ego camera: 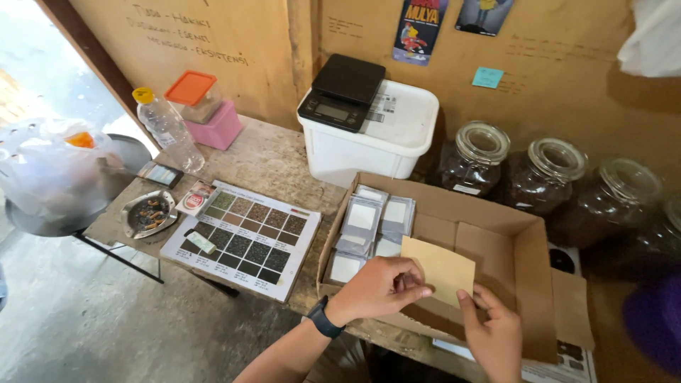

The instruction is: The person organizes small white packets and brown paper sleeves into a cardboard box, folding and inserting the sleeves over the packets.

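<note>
So, left hand (pixel 379 287) and right hand (pixel 496 333) both pinching tan paper envelope (pixel 440 269), held over open cardboard box (pixel 528 284). Grey sachets (pixel 369 223) stacked at box's left end. Colour sample chart (pixel 245 237) on worktop (pixel 266 159) left of box. Behind: black scale (pixel 342 92) on white tub (pixel 397 138), glass jars (pixel 479 159) along wall.

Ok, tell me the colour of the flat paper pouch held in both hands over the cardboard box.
The flat paper pouch is plain tan, kraft-brown; the head view shows it best.
</note>
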